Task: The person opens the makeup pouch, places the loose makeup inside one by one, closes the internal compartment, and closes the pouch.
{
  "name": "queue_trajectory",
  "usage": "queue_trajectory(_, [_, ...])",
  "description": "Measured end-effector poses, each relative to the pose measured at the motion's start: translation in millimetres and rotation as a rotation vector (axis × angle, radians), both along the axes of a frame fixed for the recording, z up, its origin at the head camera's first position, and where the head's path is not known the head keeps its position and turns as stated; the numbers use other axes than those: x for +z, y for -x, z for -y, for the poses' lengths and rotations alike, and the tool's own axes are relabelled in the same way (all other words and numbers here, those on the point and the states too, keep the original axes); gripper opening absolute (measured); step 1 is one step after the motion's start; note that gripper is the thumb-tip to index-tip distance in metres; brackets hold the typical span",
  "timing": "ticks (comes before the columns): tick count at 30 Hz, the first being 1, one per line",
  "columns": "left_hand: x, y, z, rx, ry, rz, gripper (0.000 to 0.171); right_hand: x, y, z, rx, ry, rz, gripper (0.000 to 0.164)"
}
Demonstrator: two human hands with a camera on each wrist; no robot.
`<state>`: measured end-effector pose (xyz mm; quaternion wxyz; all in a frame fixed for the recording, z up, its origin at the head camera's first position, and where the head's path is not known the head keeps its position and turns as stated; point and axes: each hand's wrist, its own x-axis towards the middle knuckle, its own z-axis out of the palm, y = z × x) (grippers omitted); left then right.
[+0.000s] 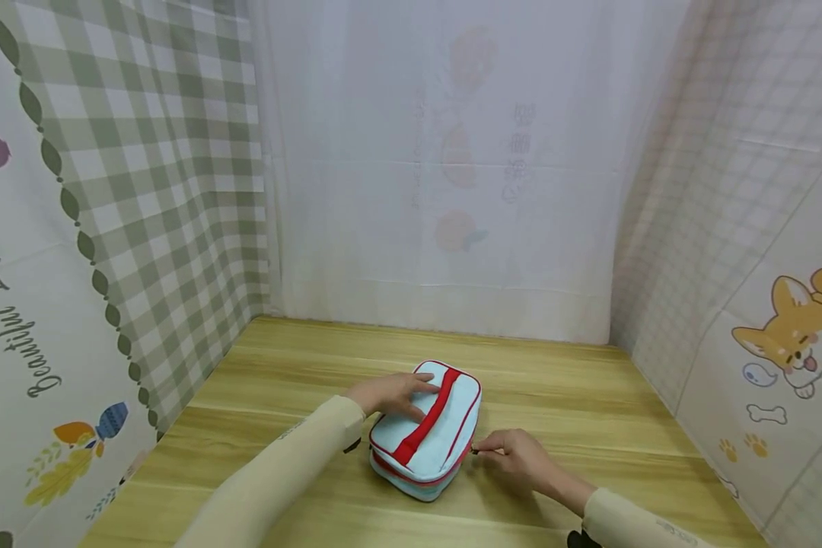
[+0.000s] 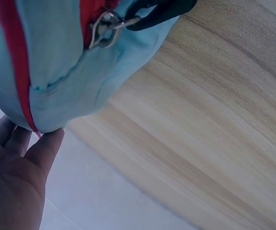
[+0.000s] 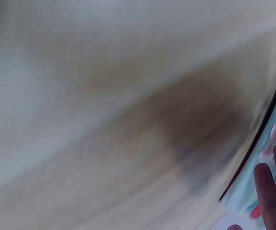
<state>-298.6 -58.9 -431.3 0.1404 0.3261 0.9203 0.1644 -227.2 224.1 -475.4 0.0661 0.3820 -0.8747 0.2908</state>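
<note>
A light blue zip bag (image 1: pixel 445 441) with red piping lies on the wooden table, a red strap (image 1: pixel 428 426) across its top. My left hand (image 1: pixel 393 394) rests on the top with its fingers spread, near the strap. At the bag's right side, my right hand (image 1: pixel 517 459) pinches a small dark zipper pull (image 1: pixel 475 451). The left wrist view shows a metal zipper slider (image 2: pixel 106 28) with a black tab (image 2: pixel 166 12) on the bag, and the left fingers (image 2: pixel 47 146) touching its edge. In the right wrist view, the right fingers (image 3: pixel 269 191) appear beside the bag, partly cut off.
Bare wood of the table (image 1: pixel 555 380) surrounds the bag. A white curtain (image 1: pixel 356 228) hangs behind the table. A green checked cloth (image 1: pixel 157 152) closes the left side, and a cloth with a cartoon dog (image 1: pixel 794 335) the right.
</note>
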Motion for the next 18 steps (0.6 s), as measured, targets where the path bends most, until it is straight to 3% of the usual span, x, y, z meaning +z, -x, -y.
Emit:
queue_trajectory(3, [-0.8, 0.4, -0.5, -0.003, 0.004, -0.009, 0.061, 0.9, -5.2, 4.3, 0.02, -0.029, 0.009, 0.01])
queue_trajectory(7, [-0.7, 0.4, -1.4, 0.006, 0.01, -0.015, 0.061, 1.0, -4.4, 4.4, -0.05, -0.058, 0.051, 0.01])
queue_trajectory(12, [-1.3, -0.2, -2.4, 0.022, 0.025, -0.045, 0.06, -1.4, 4.8, -2.7, -0.119, -0.095, 0.087, 0.011])
queue_trajectory(18, [-0.6, -3.1, -1.2, 0.033, 0.069, -0.149, 0.058, 1.6, 20.6, -8.9, -0.178, -0.121, 0.062, 0.011])
